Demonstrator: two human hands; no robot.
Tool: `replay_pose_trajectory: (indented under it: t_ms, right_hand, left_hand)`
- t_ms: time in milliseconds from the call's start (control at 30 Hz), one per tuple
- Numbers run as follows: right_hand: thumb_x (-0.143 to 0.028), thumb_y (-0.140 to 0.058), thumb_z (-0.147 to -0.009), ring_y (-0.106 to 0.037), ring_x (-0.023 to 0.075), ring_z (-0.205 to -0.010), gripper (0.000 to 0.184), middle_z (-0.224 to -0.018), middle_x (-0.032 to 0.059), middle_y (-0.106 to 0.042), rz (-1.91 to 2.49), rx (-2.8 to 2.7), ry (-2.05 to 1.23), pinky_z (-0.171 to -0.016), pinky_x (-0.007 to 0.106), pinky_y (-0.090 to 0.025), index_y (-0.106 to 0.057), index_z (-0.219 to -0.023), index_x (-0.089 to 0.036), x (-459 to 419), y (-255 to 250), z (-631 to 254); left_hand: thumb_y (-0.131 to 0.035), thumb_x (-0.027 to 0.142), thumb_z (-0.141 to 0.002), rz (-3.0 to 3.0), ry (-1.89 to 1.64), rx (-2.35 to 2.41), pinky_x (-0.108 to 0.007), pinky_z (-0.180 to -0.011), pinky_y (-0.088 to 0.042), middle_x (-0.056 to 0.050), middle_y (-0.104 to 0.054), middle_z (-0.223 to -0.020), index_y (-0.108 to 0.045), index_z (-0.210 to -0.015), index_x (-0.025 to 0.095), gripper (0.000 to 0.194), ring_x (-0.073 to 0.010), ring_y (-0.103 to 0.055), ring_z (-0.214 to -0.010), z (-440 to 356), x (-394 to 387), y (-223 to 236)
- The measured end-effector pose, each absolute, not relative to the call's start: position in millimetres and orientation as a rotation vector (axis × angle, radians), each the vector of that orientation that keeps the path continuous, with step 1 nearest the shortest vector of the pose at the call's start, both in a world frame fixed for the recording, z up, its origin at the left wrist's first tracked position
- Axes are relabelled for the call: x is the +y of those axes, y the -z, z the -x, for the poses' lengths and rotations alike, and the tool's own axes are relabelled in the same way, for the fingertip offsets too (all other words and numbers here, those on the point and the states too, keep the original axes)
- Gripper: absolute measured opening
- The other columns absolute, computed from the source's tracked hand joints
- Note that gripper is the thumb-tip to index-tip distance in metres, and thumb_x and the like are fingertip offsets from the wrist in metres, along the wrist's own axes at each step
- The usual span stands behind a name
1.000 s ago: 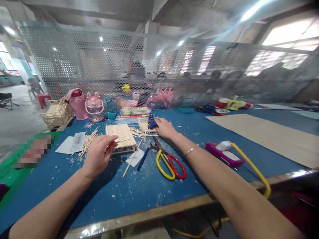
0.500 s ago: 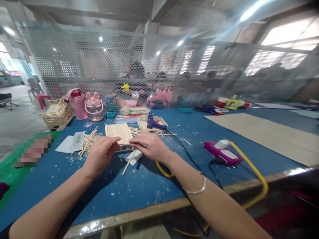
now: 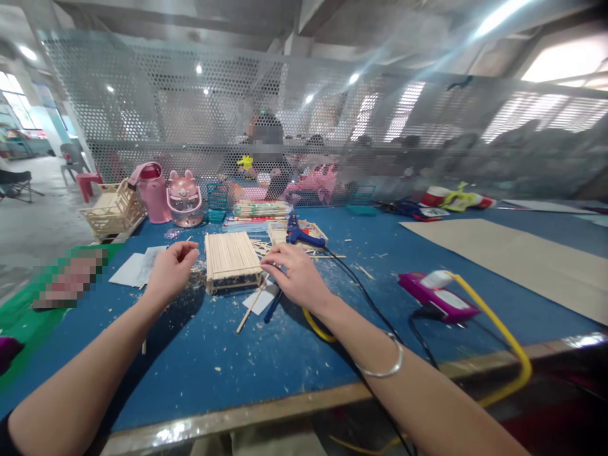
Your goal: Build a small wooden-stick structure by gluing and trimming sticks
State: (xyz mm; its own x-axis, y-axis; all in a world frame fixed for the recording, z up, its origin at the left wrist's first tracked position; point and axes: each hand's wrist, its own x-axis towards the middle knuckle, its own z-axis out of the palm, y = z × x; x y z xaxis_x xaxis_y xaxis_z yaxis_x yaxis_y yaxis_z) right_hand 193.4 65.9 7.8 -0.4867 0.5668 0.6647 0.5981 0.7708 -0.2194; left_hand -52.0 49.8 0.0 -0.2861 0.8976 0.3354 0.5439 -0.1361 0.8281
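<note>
A small wooden stick platform (image 3: 232, 256), its top made of pale sticks laid side by side, stands on the blue table between my hands. My left hand (image 3: 171, 269) is off its left side, above the loose sticks, with thumb and fingertips pinched together; whatever is between them is hidden. At the platform's right front corner is my right hand (image 3: 297, 275), fingers bent and close together; I cannot make out what lies between the tips. A single loose stick (image 3: 251, 310) slants across white paper (image 3: 259, 303) below. My right forearm hides most of the scissors (image 3: 318, 326).
Behind my right hand, a blue glue gun (image 3: 306, 239) leans on a small stick frame (image 3: 280, 233); its black cable runs forward. A purple power strip (image 3: 437, 297) with a yellow cord lies right. Pink bottles (image 3: 185, 199) and a stick model (image 3: 114, 212) stand back left.
My right hand came from the glue gun, which it let go, to the platform's corner. My left hand moved from the platform's front edge left to the loose sticks.
</note>
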Motion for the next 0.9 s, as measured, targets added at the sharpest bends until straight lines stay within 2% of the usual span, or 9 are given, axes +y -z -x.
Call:
replay_pose_trajectory:
  t_ms: [233,500,900]
  right_hand:
    - [-0.016,-0.055,-0.082,-0.056,0.0162,-0.078,0.012,-0.077,0.0048,-0.064,0.871,-2.309,0.051,-0.073,0.03,-0.036,-0.067,-0.08,-0.015,69.4,-4.1,-195.1]
    - [-0.016,-0.056,-0.082,-0.056,0.0163,-0.077,0.011,-0.076,0.0039,-0.064,0.895,-2.319,0.053,-0.073,0.031,-0.033,-0.067,-0.079,-0.015,69.4,-1.8,-190.5]
    - [-0.014,-0.056,-0.079,-0.055,0.0156,-0.075,0.013,-0.074,0.0038,-0.063,0.895,-2.308,-0.008,-0.071,0.03,-0.036,-0.069,-0.077,-0.016,70.8,-0.2,-187.5]
  left_hand:
    - [-0.054,0.039,-0.067,-1.644,-1.196,1.711,-0.024,-0.056,-0.035,0.001,-0.058,-0.062,-0.06,-0.072,0.017,0.024,-0.0133,-0.049,-0.058,43.2,41.3,-4.0]
    - [-0.053,0.039,-0.065,-1.585,-1.083,1.676,-0.022,-0.049,-0.03,0.005,-0.046,-0.049,-0.052,-0.062,0.018,0.021,-0.0097,-0.04,-0.047,43.6,42.2,2.1]
    - [-0.05,0.041,-0.069,-1.628,-1.072,1.713,-0.023,-0.05,-0.031,0.005,-0.045,-0.054,-0.048,-0.063,0.019,0.023,-0.0104,-0.041,-0.049,37.7,39.0,2.2]
